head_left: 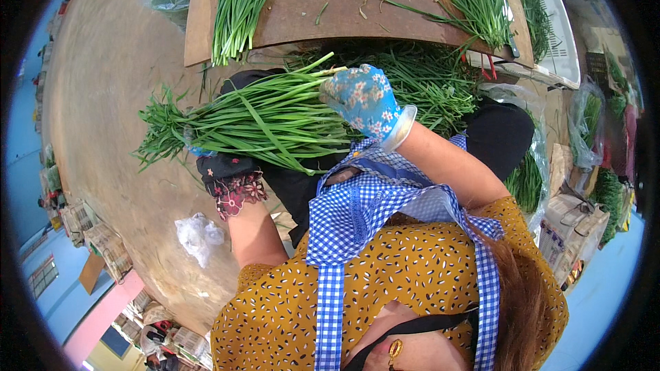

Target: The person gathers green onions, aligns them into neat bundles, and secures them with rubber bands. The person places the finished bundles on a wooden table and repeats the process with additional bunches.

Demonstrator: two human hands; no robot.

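Across my lap lies a long bunch of garlic chives (268, 117), its leafy tips to the left and pale stem ends to the right. My right hand (364, 99), in a blue flowered glove, is closed at the stem ends. My left hand (199, 150) is under the leafy end; most of it is hidden by the leaves, with a bit of blue glove showing above a dark embroidered cuff. The bunch rests across this hand. More loose chives (426, 86) are heaped beyond my right hand, below the board's edge.
A brown wooden board (357, 0) stands ahead, with one bunch of chives (244, 7) at its left and another bunch (474, 0) at its right. A white plastic crate (560, 27) is beyond its right edge. A crumpled white plastic bag (199, 237) lies on the floor.
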